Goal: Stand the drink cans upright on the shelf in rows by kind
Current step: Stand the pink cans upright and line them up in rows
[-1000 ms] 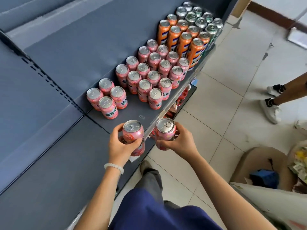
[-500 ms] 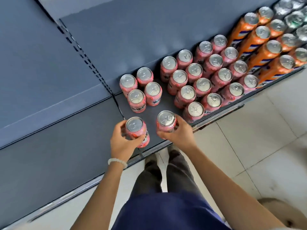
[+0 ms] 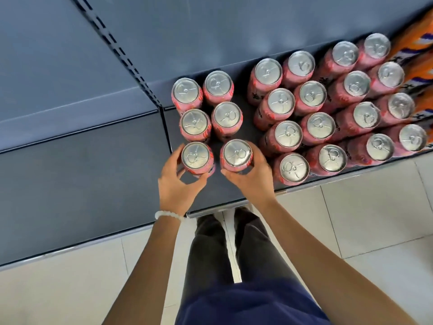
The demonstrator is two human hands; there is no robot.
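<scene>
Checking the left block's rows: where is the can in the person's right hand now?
In the head view, the right hand holds that pink can upright at the shelf's front, beside the left hand's can.

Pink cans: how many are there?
22 pink cans: four standing free at left, one in the left hand, one in the right hand, sixteen in the right block. None looks hidden.

A bare lane of shelf (image 3: 246,127) runs between the two-wide pink cans (image 3: 226,116) and the packed block (image 3: 315,93).

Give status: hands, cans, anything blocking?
Left hand grips left pink can. Right hand grips right pink can. Both upright on shelf, extending two short rows. Nothing blocking.
</scene>
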